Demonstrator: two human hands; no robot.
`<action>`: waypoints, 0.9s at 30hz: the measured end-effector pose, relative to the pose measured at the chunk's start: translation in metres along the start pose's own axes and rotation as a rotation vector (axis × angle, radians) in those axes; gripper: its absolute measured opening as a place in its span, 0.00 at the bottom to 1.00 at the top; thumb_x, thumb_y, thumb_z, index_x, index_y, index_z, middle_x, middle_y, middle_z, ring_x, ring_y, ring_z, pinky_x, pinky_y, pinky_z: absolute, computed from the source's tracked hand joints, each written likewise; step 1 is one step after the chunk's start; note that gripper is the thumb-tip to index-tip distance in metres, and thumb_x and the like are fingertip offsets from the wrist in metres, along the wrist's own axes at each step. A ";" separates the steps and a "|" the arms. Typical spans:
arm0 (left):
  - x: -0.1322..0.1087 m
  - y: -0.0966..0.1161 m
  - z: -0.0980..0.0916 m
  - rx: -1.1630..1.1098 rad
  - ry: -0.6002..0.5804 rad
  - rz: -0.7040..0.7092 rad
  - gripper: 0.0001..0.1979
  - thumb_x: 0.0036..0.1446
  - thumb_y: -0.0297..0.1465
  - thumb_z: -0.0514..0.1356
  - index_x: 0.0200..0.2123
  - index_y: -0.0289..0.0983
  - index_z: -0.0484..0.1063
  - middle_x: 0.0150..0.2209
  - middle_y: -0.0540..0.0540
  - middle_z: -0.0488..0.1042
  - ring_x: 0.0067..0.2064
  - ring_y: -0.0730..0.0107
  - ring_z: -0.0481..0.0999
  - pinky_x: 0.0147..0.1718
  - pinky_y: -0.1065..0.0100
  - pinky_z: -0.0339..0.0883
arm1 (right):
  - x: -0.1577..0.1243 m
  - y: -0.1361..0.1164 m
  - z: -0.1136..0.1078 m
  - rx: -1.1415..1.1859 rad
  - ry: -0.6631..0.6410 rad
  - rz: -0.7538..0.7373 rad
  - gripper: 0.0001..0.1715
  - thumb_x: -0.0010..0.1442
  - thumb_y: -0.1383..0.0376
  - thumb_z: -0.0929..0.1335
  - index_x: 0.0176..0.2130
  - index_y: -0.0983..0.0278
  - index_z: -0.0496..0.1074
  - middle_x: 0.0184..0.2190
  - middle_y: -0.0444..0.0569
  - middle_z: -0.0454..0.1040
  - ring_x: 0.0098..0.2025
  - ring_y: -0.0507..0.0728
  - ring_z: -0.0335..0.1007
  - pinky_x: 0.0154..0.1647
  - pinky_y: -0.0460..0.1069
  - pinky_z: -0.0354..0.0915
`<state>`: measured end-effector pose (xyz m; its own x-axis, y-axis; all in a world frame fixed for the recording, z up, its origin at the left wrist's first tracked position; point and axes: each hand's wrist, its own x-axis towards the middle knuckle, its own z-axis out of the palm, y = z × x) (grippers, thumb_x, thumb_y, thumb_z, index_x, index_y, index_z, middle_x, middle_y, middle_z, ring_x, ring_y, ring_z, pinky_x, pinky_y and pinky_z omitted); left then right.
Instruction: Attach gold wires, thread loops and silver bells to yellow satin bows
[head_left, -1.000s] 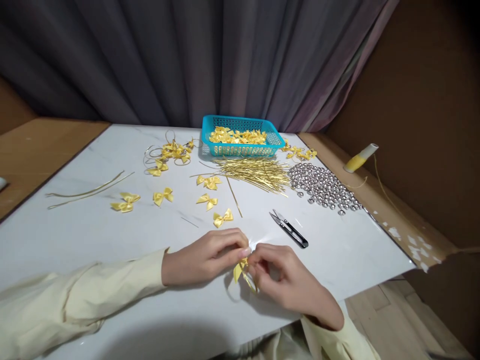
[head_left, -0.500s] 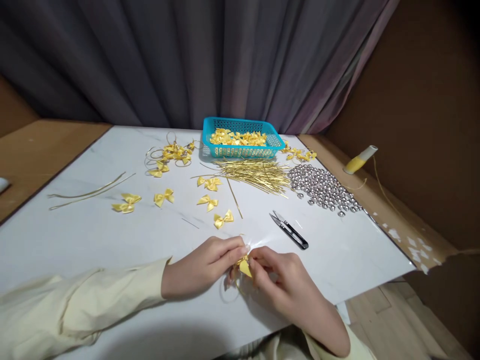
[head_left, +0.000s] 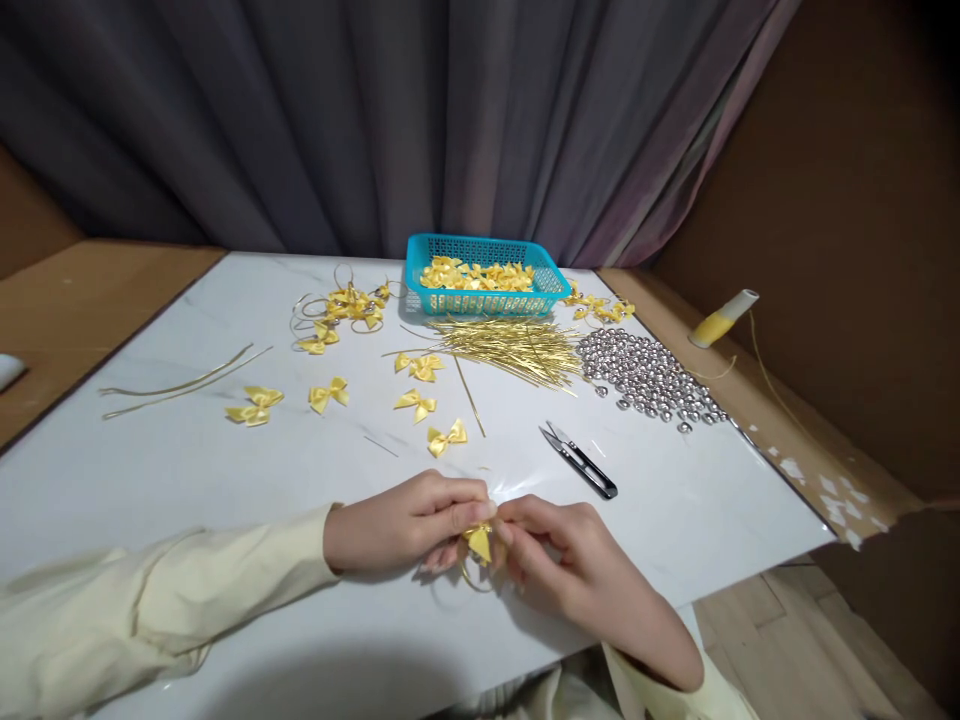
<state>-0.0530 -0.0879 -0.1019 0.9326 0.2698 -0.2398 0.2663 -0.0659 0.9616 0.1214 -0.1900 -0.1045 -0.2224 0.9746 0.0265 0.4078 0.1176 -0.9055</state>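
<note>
My left hand (head_left: 420, 520) pinches a yellow ribbon bow (head_left: 478, 544) near the table's front edge. A loop of gold cord (head_left: 472, 580) hangs below that bow. Close against its right side, my right hand (head_left: 562, 555) has thumb and forefinger pinched together; whatever lies between those fingertips is too small to make out. Black thread snips (head_left: 585, 462) lie beyond my right hand. Loose yellow bows (head_left: 447, 438) rest on the white table beyond my left hand, and a thin needle-like piece (head_left: 381, 446) lies near them.
A blue basket (head_left: 491, 303) of yellow bows stands at the back. Before it lies a pile of gold cords (head_left: 517, 350), with silver beads (head_left: 645, 370) to the right. Looped bows (head_left: 352, 305) lie back left. A thread spool (head_left: 721, 320) sits on cardboard at right.
The held bow has tilted and shifted slightly left, and its cord loop shows more clearly. My right fingertips have moved a little around it.
</note>
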 end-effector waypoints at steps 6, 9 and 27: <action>0.001 -0.002 0.001 -0.104 -0.003 -0.051 0.16 0.61 0.41 0.50 0.29 0.35 0.62 0.12 0.59 0.57 0.14 0.81 0.54 0.14 0.77 0.48 | -0.002 -0.003 -0.006 0.016 0.071 0.056 0.15 0.63 0.60 0.60 0.45 0.63 0.68 0.27 0.45 0.74 0.29 0.51 0.69 0.30 0.43 0.62; 0.001 -0.001 0.001 -0.112 0.003 -0.049 0.15 0.59 0.40 0.53 0.27 0.35 0.63 0.12 0.59 0.57 0.14 0.81 0.54 0.15 0.77 0.48 | 0.000 -0.005 -0.005 0.007 -0.001 0.057 0.14 0.60 0.58 0.63 0.39 0.64 0.71 0.29 0.46 0.74 0.30 0.51 0.69 0.30 0.43 0.62; 0.000 0.010 -0.002 0.182 0.315 0.097 0.19 0.61 0.37 0.48 0.20 0.35 0.62 0.15 0.55 0.60 0.18 0.80 0.59 0.20 0.76 0.55 | 0.000 -0.002 -0.003 -0.124 -0.046 -0.013 0.11 0.61 0.66 0.61 0.30 0.65 0.69 0.21 0.42 0.67 0.22 0.48 0.60 0.23 0.41 0.55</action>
<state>-0.0503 -0.0868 -0.0921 0.8424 0.5343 -0.0691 0.2461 -0.2675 0.9316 0.1234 -0.1895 -0.1009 -0.2674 0.9635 0.0155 0.5108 0.1554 -0.8455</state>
